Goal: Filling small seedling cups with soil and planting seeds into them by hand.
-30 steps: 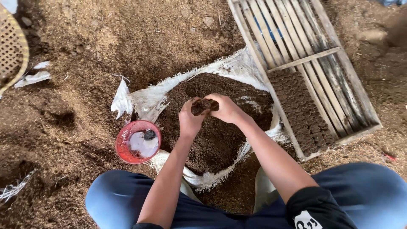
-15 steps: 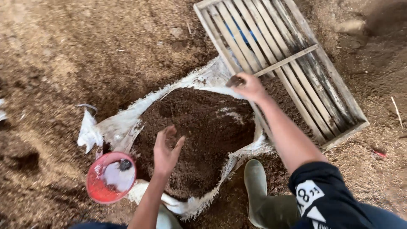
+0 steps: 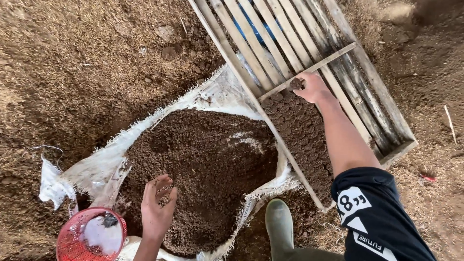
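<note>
My right hand (image 3: 313, 87) reaches out over the wooden slatted tray (image 3: 241, 67) and is closed on a dark ball of soil (image 3: 296, 83), held just above the rows of soil balls (image 3: 302, 128) packed in the tray's near section. My left hand (image 3: 157, 208) hovers with fingers spread and empty over the pile of dark brown soil (image 3: 203, 164), which lies on a torn white woven sack (image 3: 106, 164).
A red plastic basket (image 3: 72, 241) with something white inside sits at the lower left beside the sack. My green rubber boot (image 3: 279, 227) stands between sack and tray. Brown husk-covered ground (image 3: 82, 63) surrounds everything.
Both hands were together shaping a soil ball over the pile. The right hand then carried the ball out to the tray, while the left hand dropped back, empty, toward the pile.
</note>
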